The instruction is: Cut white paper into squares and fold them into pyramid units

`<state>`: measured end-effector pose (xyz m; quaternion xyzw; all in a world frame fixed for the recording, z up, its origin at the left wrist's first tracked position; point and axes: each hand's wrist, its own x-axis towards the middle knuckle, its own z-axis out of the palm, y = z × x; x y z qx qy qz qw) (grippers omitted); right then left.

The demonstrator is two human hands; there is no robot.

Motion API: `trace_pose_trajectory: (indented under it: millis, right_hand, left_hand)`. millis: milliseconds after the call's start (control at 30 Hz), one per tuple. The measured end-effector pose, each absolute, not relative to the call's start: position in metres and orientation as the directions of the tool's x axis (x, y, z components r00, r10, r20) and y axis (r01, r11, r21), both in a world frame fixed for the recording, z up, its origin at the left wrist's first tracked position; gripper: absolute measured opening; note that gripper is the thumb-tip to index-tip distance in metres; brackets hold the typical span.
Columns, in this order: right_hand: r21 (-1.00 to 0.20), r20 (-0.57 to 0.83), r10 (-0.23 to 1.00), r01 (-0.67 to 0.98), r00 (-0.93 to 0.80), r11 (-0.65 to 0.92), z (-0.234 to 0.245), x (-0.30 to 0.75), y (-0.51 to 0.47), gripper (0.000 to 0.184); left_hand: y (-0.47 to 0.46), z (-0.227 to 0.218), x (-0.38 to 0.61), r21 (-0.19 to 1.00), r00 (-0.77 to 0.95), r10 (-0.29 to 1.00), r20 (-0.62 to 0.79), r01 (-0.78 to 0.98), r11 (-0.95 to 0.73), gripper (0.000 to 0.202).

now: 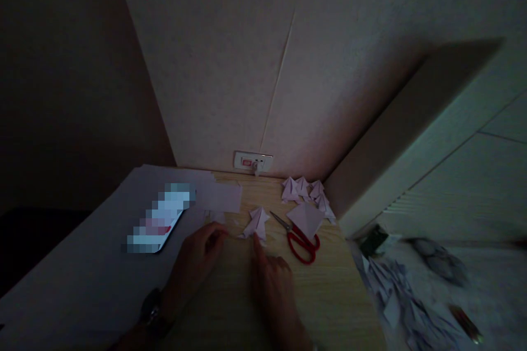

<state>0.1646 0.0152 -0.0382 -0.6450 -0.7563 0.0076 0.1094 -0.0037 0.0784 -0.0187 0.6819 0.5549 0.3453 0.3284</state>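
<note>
A folded paper frog (257, 221) lies on the wooden table top. The outstretched index finger of my right hand (275, 285) touches its near end, while that hand's other fingers are curled in. Just left of the frog, my left hand (206, 244) rests with its fingers curled together, and I see nothing in them. Red-handled scissors (302, 244) lie right of the frog. A pale folded paper piece (305, 218) partly covers them. Several similar folded frogs (302, 189) stand grouped at the back right corner.
A phone (164, 216) with its screen lit lies on large white sheets (99, 263) at the left. A smaller paper piece (224, 197) is near the wall, below a socket (252, 162) with a plug. Crumpled papers (395, 290) lie beyond the table's right edge.
</note>
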Motion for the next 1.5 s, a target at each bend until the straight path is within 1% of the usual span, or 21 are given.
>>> trace_pose_trajectory:
  millis: [267, 400, 567, 700, 800, 900, 967, 1000, 1100, 1167, 1233, 1333, 1433, 1500]
  right_hand:
    - [-0.152, 0.036, 0.992, 0.981, -0.12, 0.124, -0.03, 0.162, 0.021, 0.066]
    - [-0.125, 0.021, 0.991, 0.983, -0.136, 0.137, -0.028, 0.164, 0.025, 0.065]
    - [-0.101, 0.12, 0.983, 0.984, -0.138, 0.15, -0.031, 0.167, 0.036, 0.058]
    - [-0.077, 0.166, 0.975, 0.984, -0.148, 0.162, -0.041, 0.168, 0.038, 0.063]
    - [-0.052, 0.243, 0.946, 0.971, -0.213, 0.232, -0.052, 0.169, 0.031, 0.067]
    - [-0.07, 0.33, 0.909, 0.954, -0.254, 0.292, -0.057, 0.172, 0.027, 0.066]
    - [-0.105, 0.346, 0.907, 0.951, -0.24, 0.292, -0.056, 0.174, 0.028, 0.062]
    - [-0.123, 0.345, 0.913, 0.954, -0.217, 0.273, -0.055, 0.175, 0.031, 0.057]
    - [-0.168, 0.347, 0.932, 0.972, -0.101, 0.167, -0.053, 0.176, 0.039, 0.029]
    - [-0.191, 0.355, 0.934, 0.976, -0.034, 0.108, -0.052, 0.176, 0.042, 0.02]
    - [-0.213, 0.359, 0.933, 0.973, -0.01, 0.093, -0.051, 0.176, 0.042, 0.022]
    - [-0.224, 0.365, 0.928, 0.961, -0.071, 0.161, -0.049, 0.176, 0.041, 0.033]
    - [-0.217, 0.365, 0.918, 0.944, -0.156, 0.247, -0.047, 0.175, 0.041, 0.027]
    - [-0.218, 0.372, 0.913, 0.941, -0.166, 0.26, -0.046, 0.174, 0.041, 0.024]
  left_hand:
    - [0.077, -0.018, -0.005, 0.838, 0.165, 0.984, 0.064, 0.527, -0.143, 0.023]
    - [0.078, -0.019, -0.004, 0.842, 0.175, 0.983, 0.052, 0.521, -0.137, 0.023]
    - [0.076, -0.022, -0.005, 0.844, 0.184, 0.981, 0.052, 0.517, -0.142, 0.023]
    - [0.076, -0.024, -0.005, 0.843, 0.188, 0.981, 0.051, 0.519, -0.143, 0.021]
    - [0.077, -0.024, -0.005, 0.844, 0.182, 0.982, 0.055, 0.516, -0.143, 0.022]
    - [0.078, -0.022, -0.006, 0.842, 0.196, 0.98, 0.045, 0.52, -0.143, 0.023]
    - [0.077, -0.021, -0.006, 0.838, 0.203, 0.978, 0.047, 0.524, -0.149, 0.023]
    - [0.077, -0.02, -0.006, 0.837, 0.205, 0.978, 0.05, 0.526, -0.153, 0.023]
    - [0.076, -0.018, -0.006, 0.833, 0.198, 0.979, 0.057, 0.531, -0.156, 0.021]
    - [0.077, -0.018, -0.006, 0.836, 0.199, 0.978, 0.058, 0.525, -0.156, 0.021]
    - [0.077, -0.017, -0.006, 0.842, 0.202, 0.978, 0.058, 0.516, -0.157, 0.021]
    - [0.076, -0.017, -0.007, 0.839, 0.195, 0.979, 0.066, 0.519, -0.16, 0.02]
    - [0.076, -0.016, -0.007, 0.855, 0.171, 0.983, 0.069, 0.498, -0.146, 0.018]
    - [0.077, -0.016, -0.007, 0.881, 0.145, 0.987, 0.074, 0.453, -0.133, 0.017]
